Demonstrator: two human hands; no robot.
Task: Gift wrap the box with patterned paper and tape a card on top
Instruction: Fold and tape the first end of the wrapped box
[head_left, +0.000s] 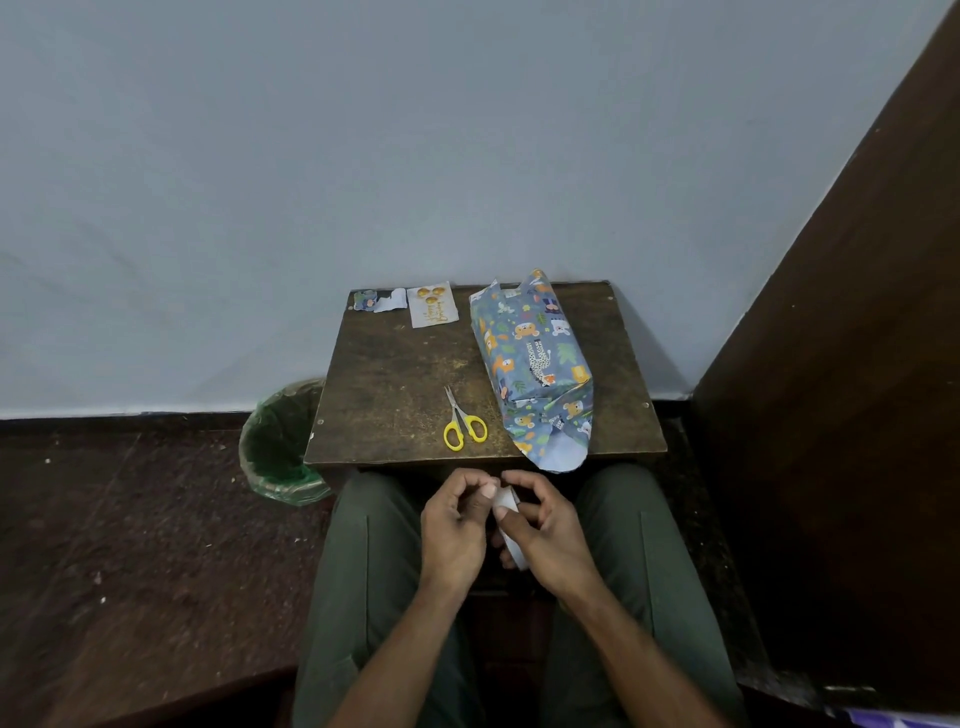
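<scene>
A box (531, 353) wrapped in blue animal-patterned paper lies on the right half of a small dark wooden table (395, 384); its paper ends stick out loose at the far and near ends. A white card (432, 305) with gold balloons lies at the table's far edge. Below the table's front edge, over my lap, both hands meet around a roll of white tape (508, 525). My right hand (545, 530) grips the roll, and my left hand (457, 525) pinches at its top edge with thumb and fingers.
Yellow-handled scissors (462, 423) lie shut near the table's front, left of the box. A scrap of patterned paper (379, 300) sits at the far left corner. A bin with a green liner (283, 441) stands on the floor to the left. A dark wooden panel (852, 415) rises at the right.
</scene>
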